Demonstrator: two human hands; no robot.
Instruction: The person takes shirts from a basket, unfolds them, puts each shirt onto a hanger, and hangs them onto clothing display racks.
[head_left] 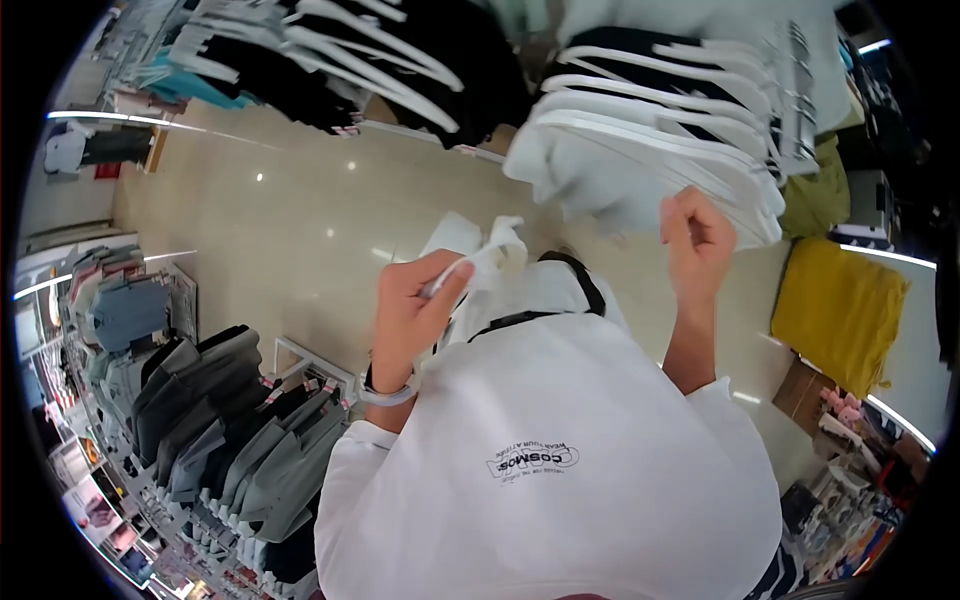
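My left hand (415, 305) is closed around a thin white item (495, 255). A looped strip and a flat white piece show beyond the fingers; its kind is unclear. My right hand (700, 240) is raised with its fingers curled, just in front of a row of white hangers (650, 130). Whether anything sits inside those fingers is hidden. Pale and dark garments hang from the hangers, and the front pale garment (570, 170) is close to my right hand.
More white hangers with black clothes (400, 60) are at the upper left. Grey and dark garments (230, 420) fill a rack at lower left. A mustard-yellow garment (840, 310) hangs at right. Shiny beige floor (270, 210) lies between the racks.
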